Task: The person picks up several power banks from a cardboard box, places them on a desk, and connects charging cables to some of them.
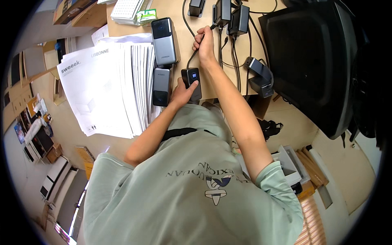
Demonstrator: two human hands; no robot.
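My left hand (182, 94) grips a small black power bank (196, 92) with a lit display, near the table's front edge, thumb on its face. From its far end a black cable (192, 58) runs up to my right hand (207, 50), whose fingers are closed round it. The cable's plug (212, 27) sticks out past those fingers, close beside a black charger block (221, 14); whether they touch I cannot tell. Left of the black power bank lie a large grey power bank (165, 47) and a smaller grey one (161, 77).
A thick stack of printed papers (102, 90) lies at the left. To the right stands a big black monitor (310, 65). Other black charger blocks (239, 20) with hanging cables crowd the far side, and a dark device (260, 75) sits by the right edge. A green packet (146, 17) lies far left.
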